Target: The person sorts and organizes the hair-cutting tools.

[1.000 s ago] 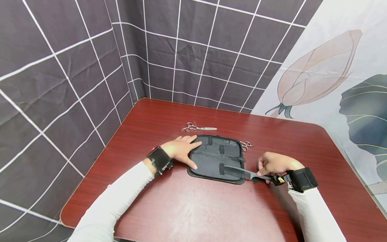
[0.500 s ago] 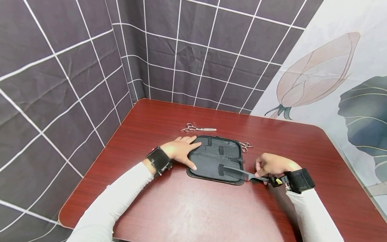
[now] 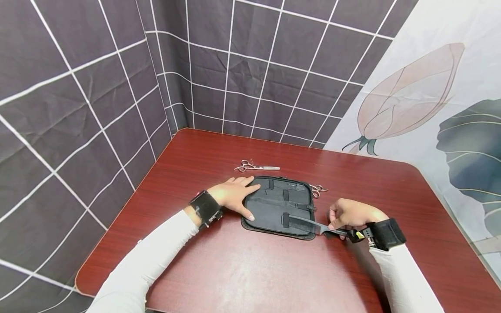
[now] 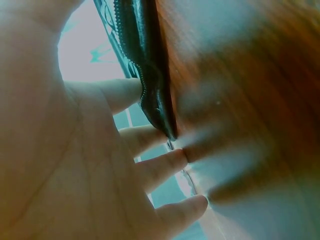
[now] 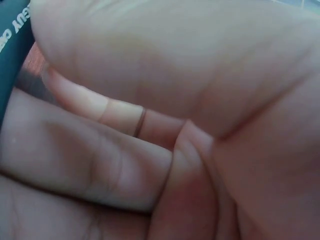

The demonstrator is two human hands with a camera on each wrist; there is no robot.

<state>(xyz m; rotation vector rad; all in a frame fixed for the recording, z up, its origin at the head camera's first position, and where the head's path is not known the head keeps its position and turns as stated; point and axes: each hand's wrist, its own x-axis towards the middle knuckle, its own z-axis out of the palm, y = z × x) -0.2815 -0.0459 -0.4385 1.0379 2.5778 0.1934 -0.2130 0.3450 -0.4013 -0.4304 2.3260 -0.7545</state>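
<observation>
We see the comb (image 3: 307, 222) pinched at its near end between the thumb and fingers of the right hand (image 3: 354, 213). From these fingers its long axis goes to the left and slightly forward, over the case (image 3: 266, 208), and its far end reaches the strap (image 3: 286, 220); whether the tip is under it, we cannot tell. The right hand is the nearer one; the left hand (image 3: 232, 193), its fingers spread apart, rests on the case's opposite side.
</observation>
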